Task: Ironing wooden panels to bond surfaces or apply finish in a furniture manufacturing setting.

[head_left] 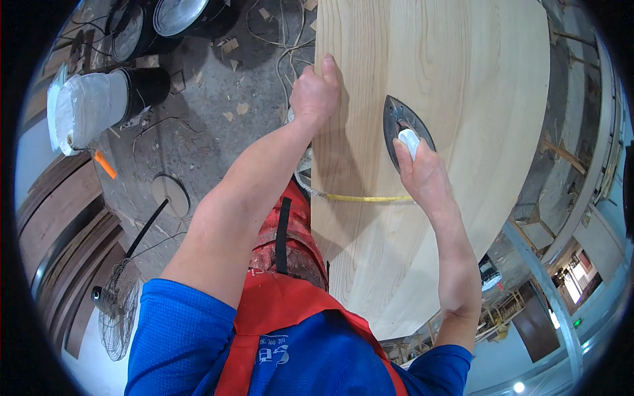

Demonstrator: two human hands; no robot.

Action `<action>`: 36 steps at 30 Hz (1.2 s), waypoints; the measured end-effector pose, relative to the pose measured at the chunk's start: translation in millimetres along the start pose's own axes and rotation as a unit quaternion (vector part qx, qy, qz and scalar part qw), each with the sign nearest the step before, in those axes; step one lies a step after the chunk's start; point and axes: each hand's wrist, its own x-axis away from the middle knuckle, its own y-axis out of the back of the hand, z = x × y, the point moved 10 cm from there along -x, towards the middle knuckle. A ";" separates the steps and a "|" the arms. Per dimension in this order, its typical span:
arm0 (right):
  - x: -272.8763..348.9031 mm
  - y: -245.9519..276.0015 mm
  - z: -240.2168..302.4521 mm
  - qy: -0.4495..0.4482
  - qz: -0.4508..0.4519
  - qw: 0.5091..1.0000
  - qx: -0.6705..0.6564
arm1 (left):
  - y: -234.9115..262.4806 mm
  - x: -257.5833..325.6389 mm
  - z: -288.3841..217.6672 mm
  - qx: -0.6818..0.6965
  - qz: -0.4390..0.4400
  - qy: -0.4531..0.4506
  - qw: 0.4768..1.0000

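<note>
**Dark pointed metal iron with white handle (404, 121): in your right grip (426, 174), nose away and left**

Your right grip is wrapped round the handle from behind, forearm coming in from the lower right. Iron sits directly ahead of that grip, on the left half of the wide pale wooden panel with straight grain (492, 105). Looks laid flat; sole contact hidden

Key relation: long axis runs diagonally, nose far-left, heel near-right. Grain runs roughly straight away from you, so the iron is skewed across it, leaning left

Right hand clearly the nearer one. Your left grip (316, 92) is curled at the panel's left edge, about level with the nose, bare wood between. Can't tell if it's clamping the edge or just leaning: finger ends hidden

Watch the yellow cord (366, 198): crosses the panel from below your right hand to the left edge, on your body side of the heel, well clear of the nose
</note>
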 end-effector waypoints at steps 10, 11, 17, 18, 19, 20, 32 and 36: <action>0.6 0.2 -0.3 0.009 -0.018 1.000 -0.007 | -0.7 -1.9 -3.2 -0.002 -0.007 -0.021 1.000; -0.9 1.3 1.1 0.012 -0.022 1.000 -0.006 | -0.5 -3.8 -2.4 0.000 -0.010 -0.024 1.000; -0.2 10.4 -5.5 0.013 -0.059 0.997 -0.049 | -0.4 0.6 0.2 -0.018 -0.018 -0.020 0.999; -3.3 11.8 -6.1 0.000 -0.051 0.998 -0.037 | 1.3 0.0 -1.8 -0.012 -0.014 -0.016 1.000; -4.4 10.5 -8.2 -0.013 -0.042 0.999 -0.026 | 2.2 1.7 -1.9 -0.006 -0.010 -0.012 1.000; -7.2 10.5 -7.2 -0.005 -0.051 0.998 -0.047 | 2.6 0.6 -1.0 -0.005 -0.012 -0.012 1.000; -23.7 16.8 2.4 0.008 -0.038 0.999 -0.026 | -1.6 -1.4 2.5 -0.013 -0.008 -0.014 1.000; -23.7 17.6 7.2 -0.001 -0.031 0.999 -0.023 | -1.6 -2.7 1.9 -0.014 -0.014 -0.017 1.000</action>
